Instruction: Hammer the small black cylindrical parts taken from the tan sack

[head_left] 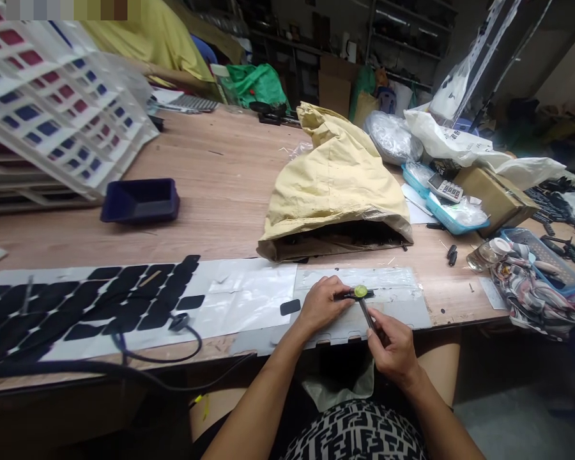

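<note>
My right hand point(393, 345) is closed around the dark handle of a small hammer point(361, 292) with a round yellow-green head. The head sits over a thin black part point(369, 294) lying on a grey board point(393, 281) near the table's front edge. My left hand point(324, 301) pinches the left end of this part, fingers pressed together. Whether the hammer head touches the part, I cannot tell. To the left of my left hand lies a black rounded rectangular piece point(290, 307) on a white sheet point(249, 287).
Behind the board, a yellow cloth bag point(335, 179) opens toward me. Black rounded pieces point(138, 287) cover the white sheet's left part, crossed by a cable point(191, 345). Also around are a purple tray point(141, 201), white crates point(76, 108), a glass jar point(487, 254) and a blue basket point(541, 255).
</note>
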A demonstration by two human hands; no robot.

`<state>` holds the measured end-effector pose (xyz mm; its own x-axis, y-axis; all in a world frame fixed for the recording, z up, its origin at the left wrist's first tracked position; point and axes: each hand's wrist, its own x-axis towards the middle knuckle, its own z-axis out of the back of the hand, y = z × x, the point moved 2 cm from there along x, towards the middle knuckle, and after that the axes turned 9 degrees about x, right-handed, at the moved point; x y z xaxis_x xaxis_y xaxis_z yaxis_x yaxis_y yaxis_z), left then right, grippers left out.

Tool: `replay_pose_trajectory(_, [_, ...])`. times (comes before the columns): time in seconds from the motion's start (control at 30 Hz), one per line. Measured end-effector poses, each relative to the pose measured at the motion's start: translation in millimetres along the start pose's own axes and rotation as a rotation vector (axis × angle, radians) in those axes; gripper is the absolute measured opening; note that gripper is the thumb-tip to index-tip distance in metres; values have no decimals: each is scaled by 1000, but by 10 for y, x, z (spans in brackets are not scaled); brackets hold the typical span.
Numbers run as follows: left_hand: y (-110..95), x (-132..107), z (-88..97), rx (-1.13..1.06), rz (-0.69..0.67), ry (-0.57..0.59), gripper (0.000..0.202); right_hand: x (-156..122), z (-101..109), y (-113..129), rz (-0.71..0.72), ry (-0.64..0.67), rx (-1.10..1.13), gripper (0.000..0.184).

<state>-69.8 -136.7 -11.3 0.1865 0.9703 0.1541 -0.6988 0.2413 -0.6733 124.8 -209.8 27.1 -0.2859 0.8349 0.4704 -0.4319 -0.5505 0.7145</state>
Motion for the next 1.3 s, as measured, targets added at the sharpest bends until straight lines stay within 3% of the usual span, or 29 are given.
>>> replay_pose_trajectory(0.17, [1, 0, -6, -11, 7, 1, 16, 2, -41, -27, 15, 24, -30, 42])
replay_pose_trajectory(0.4, [39, -4, -26, -16, 15, -10, 19, -1, 94, -43, -61, -73, -11, 43])
replay_pose_trajectory(0.57, [36, -4, -31, -18, 8, -7, 19, -22, 89, -58, -72, -20, -16, 40])
replay_pose_trajectory(0.73, [29, -6, 1, -8, -3, 1, 18, 14, 139, -218, -219, -87, 67, 39])
replay_pose_trajectory(0.83, [2, -40, 85, -62, -77, 76, 18, 74, 187, -402, -330, -165, 137, 42])
replay_pose_trajectory(1.0, [-133, -248, 206, -229, -346, 320, 19, 129, 183, -602, -424, -225, 191, 46])
replay_pose_trajectory(1.17, [-218, -468, 198, -134, -348, 332, 19, 109, 149, -583, -407, -179, 147, 45])
replay_pose_trajectory(1.3, [-243, -413, 181, -221, -297, 323, 32, 108, 144, -571, -416, -189, 142, 44])
